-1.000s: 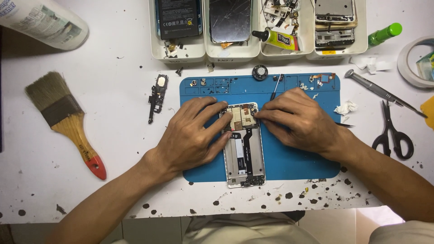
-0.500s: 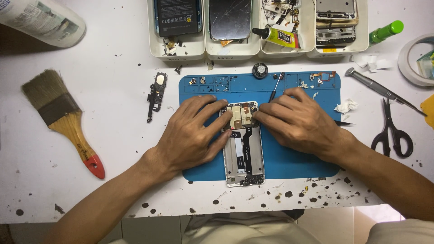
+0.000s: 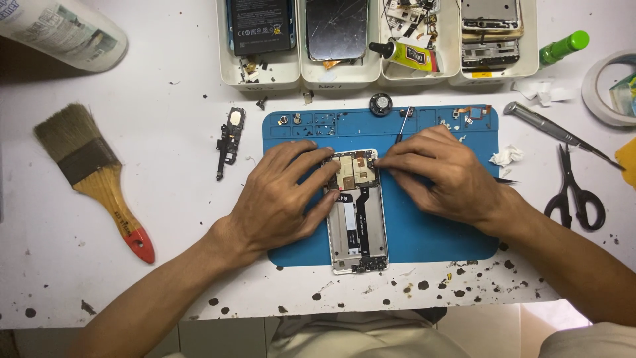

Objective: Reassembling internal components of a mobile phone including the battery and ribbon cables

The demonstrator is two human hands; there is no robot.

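Fingertips of left hand (image 3: 278, 199) and right hand (image 3: 444, 174) pressed together on the top of the opened phone (image 3: 358, 212) (thin, light, probably fragile inside), flat on the blue mat (image 3: 430, 232), so better gripped by its 2 long edges.

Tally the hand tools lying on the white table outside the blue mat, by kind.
Paintbrush: 1
Scissors: 1
Tweezers: 1
Total: 3
Neither the left hand nor the right hand touches any; both rest on the opened phone.
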